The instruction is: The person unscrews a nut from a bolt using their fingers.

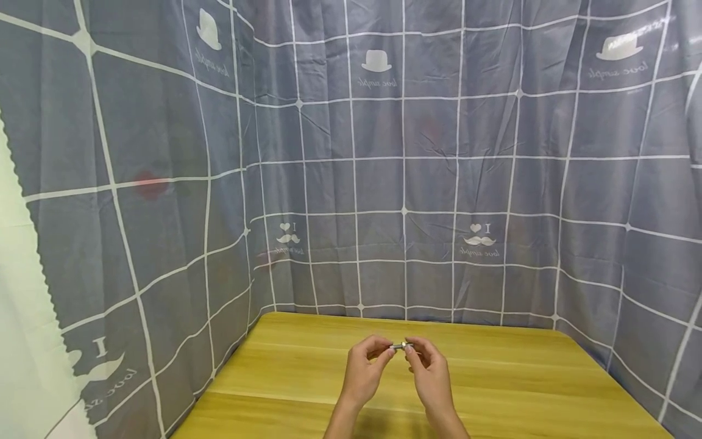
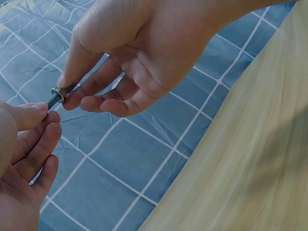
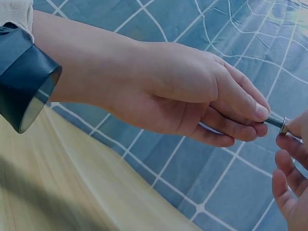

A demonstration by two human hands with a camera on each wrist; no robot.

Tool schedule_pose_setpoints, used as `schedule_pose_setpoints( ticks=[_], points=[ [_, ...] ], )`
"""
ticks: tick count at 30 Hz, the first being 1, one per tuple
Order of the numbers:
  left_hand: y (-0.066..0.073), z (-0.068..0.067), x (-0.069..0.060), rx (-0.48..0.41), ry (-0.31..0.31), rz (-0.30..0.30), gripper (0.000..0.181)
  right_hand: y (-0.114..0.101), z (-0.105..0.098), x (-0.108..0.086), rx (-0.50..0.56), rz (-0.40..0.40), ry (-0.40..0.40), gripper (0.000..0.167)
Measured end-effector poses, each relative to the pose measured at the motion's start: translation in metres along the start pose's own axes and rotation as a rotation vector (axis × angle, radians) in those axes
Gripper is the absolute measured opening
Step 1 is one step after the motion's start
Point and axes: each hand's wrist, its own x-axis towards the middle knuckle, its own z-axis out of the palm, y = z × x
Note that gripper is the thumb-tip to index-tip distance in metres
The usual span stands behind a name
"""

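Note:
Both hands meet over the table, holding a small metal bolt (image 1: 397,347) between them. My left hand (image 1: 363,372) pinches the grey shaft end between thumb and fingers. Threads show on the bolt (image 2: 52,100) in the left wrist view. On the other side, my right hand (image 1: 430,375) pinches the bolt's end beside a brassy collar (image 2: 58,94), a nut or a washer; I cannot tell which. The right wrist view shows the left hand (image 3: 187,96) large, the collar (image 3: 284,126) close to the right hand (image 3: 293,178). Fingertips hide both ends of the bolt.
A yellow wood-grain table (image 1: 307,366) lies under the hands. Grey curtains (image 1: 378,183) with a white grid hang behind and at both sides. A pale cloth edge (image 1: 27,292) is at far left. A dark band (image 3: 29,77) sits around the left wrist.

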Motion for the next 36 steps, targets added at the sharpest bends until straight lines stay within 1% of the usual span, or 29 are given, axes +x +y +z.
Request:
schedule_pose_setpoints(
  ticks=[5, 8, 12, 16, 19, 24, 26, 29, 32, 36],
  points=[
    [-0.0034, -0.0027, -0.0027, -0.001, 0.008, -0.018, 0.007, 0.0015, 0.0013, -0.0009, -0.021, 0.01, -0.022, 0.027],
    [-0.0045, -0.0028, -0.0034, -0.004, 0.018, -0.008, 0.007, 0.0023, 0.0016, -0.001, -0.02, 0.026, -0.037, 0.028],
    [-0.0047, -0.0004, -0.002, -0.021, 0.013, 0.01, 0.008, 0.0026, 0.0013, -0.0001, 0.012, 0.027, -0.024, 0.024],
    [-0.0036, 0.0016, -0.0016, -0.026, 0.015, 0.02, 0.008, 0.0025, 0.0015, -0.0007, 0.03, 0.012, -0.016, 0.03],
    [-0.0026, 0.0019, -0.0025, -0.021, 0.033, 0.036, 0.007, 0.0034, 0.0016, -0.0015, 0.017, 0.022, -0.015, 0.031],
    [-0.0033, 0.003, -0.0021, -0.016, 0.029, 0.05, 0.009, 0.0034, 0.0005, -0.0004, 0.015, 0.031, 0.015, 0.025],
    [-0.0036, 0.0036, -0.0014, -0.008, 0.035, 0.056, 0.008, 0.0024, 0.0003, -0.0001, 0.028, 0.021, 0.006, 0.025],
    [-0.0037, 0.004, -0.0011, -0.001, 0.049, 0.06, 0.008, 0.0006, 0.0007, -0.0003, 0.046, 0.014, -0.012, 0.03],
    [-0.0032, 0.0038, -0.0015, 0.001, 0.048, 0.062, 0.008, -0.0004, 0.0012, -0.0009, 0.052, 0.016, -0.01, 0.033],
    [-0.002, 0.0035, -0.0018, -0.007, 0.042, 0.074, 0.007, 0.0, 0.0007, -0.002, 0.041, 0.007, 0.003, 0.027]
  ],
)
